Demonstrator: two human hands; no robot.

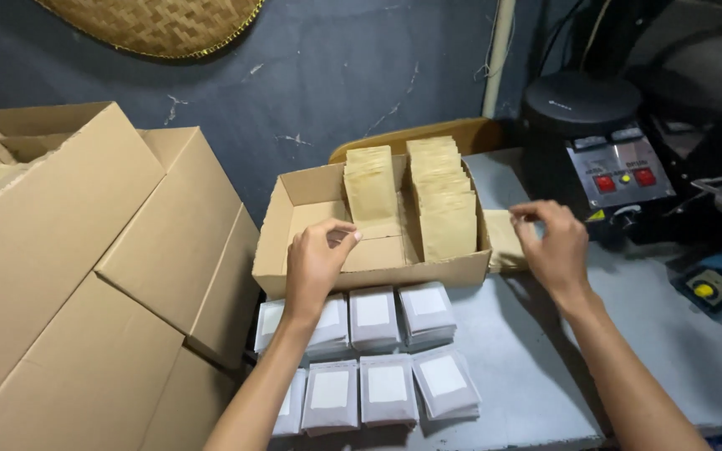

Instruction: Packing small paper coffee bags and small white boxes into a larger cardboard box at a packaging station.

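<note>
grey table (536, 367) under a dark wall held an open cardboard box (294, 250), two rows of kraft pouches (444, 200) filling its right half, left half bare. left hand (317, 257) hovered there, fingers loosely curled, empty; right hand (555, 244) pinched a pouch (503, 238) beside the box's right wall.

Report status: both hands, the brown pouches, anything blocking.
Left hand over open cardboard box, fingers empty. Right hand pinching one brown pouch outside box. Two rows of brown pouches upright inside. Nothing blocking.

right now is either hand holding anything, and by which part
The right hand pinches a tan pouch by its top edge. The left hand holds nothing.
</note>
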